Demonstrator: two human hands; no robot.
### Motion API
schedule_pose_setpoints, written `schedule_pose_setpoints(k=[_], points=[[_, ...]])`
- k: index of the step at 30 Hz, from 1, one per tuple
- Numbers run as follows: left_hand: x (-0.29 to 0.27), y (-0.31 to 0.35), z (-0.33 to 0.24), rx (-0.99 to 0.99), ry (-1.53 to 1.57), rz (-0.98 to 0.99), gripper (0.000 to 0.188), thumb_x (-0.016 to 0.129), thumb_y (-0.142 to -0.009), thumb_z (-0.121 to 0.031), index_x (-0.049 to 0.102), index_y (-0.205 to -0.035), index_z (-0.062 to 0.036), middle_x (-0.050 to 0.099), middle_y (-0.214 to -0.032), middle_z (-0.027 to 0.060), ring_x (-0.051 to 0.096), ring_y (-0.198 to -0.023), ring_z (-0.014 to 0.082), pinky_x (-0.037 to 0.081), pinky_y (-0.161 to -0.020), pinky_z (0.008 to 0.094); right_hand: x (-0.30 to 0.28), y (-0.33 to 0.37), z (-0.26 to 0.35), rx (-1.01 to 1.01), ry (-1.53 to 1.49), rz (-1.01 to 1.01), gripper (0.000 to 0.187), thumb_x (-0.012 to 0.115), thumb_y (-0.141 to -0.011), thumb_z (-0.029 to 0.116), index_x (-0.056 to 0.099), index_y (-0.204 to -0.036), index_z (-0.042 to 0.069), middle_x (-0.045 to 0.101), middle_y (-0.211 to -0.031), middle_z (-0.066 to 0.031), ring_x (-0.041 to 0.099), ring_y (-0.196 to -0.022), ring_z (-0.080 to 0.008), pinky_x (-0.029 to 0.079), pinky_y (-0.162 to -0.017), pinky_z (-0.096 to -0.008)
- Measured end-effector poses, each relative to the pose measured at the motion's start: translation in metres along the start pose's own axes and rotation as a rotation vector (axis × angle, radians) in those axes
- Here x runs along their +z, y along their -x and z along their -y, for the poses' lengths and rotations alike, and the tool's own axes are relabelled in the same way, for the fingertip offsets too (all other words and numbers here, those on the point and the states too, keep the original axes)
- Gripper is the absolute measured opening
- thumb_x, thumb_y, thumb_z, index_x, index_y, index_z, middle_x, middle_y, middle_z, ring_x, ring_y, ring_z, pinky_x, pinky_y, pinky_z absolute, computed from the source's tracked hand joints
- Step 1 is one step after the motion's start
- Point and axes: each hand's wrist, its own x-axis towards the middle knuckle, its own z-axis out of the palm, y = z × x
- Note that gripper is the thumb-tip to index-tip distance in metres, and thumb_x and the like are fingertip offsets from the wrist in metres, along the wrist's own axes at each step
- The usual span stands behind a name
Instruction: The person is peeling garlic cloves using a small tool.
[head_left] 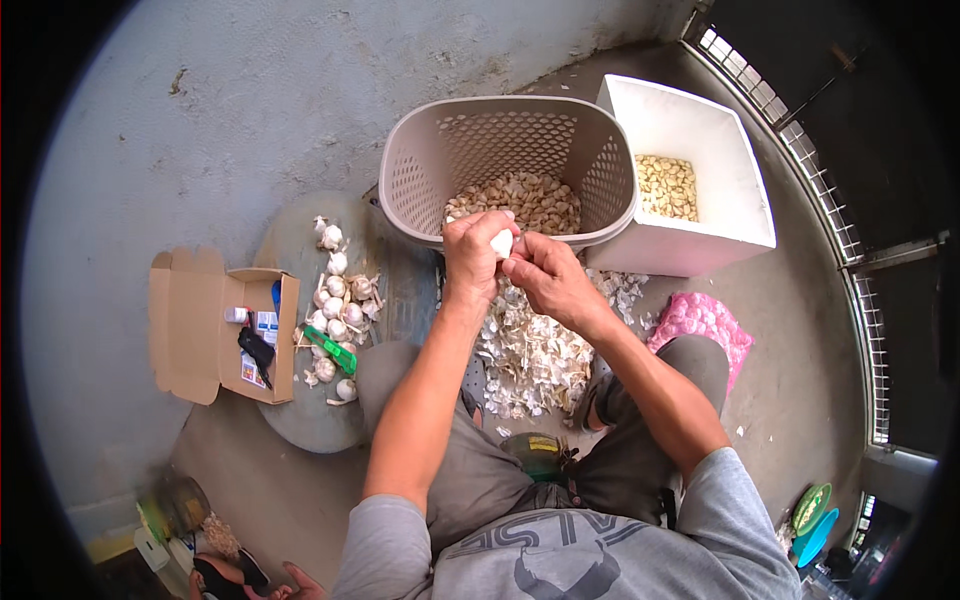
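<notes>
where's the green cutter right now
In the head view, the green cutter lies on the left, among the garlic bulbs, just right of the open box.

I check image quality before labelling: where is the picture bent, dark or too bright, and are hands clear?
Head view: barred grille bows toward the right rim; head view: corners and side edges go black; head view: daylight whitens the grille's upper gaps; head view: left hand and right hand look fairly clear.
</notes>
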Motion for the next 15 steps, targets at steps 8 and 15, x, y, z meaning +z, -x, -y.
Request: schedule_pose_setpoints(k=[8, 15], points=[[-0.010, 0.005, 0.017, 0.265, 0.059, 0.075, 0.017, 0.070, -0.083, -0.014, 0.071, -0.072, -0.0004, 0.067, -0.065, 0.0083, 0.060, -0.050, 0.0143, 0.041, -0.041, 0.0275, 0.008, 0.027, -0.005, 0.007, 0.143, -0.077, 0.021, 0.067, -0.098, 0.016, 0.057, -0.085, 0.003, 0.051, -0.067, 0.0013, 0.046, -0.061, -0.0095, 0.039, -0.055, -0.0296], [-0.037, -0.011, -0.024, -0.043, 0.419, -0.344, 0.025, 0.073, -0.085, -0.031, 0.057, -0.082, -0.0111, 0.053, -0.065, 0.0004, 0.043, -0.042, 0.0083, 0.030, -0.035, 0.0242, 0.006, 0.034, 0.031, 0.131, 0.476, 0.296, 0.009, 0.066, -0.096, 0.005, 0.062, -0.089, 0.000, 0.057, -0.072, 0.0010, 0.055, -0.065, -0.0078, 0.044, -0.059, -0.0255]])
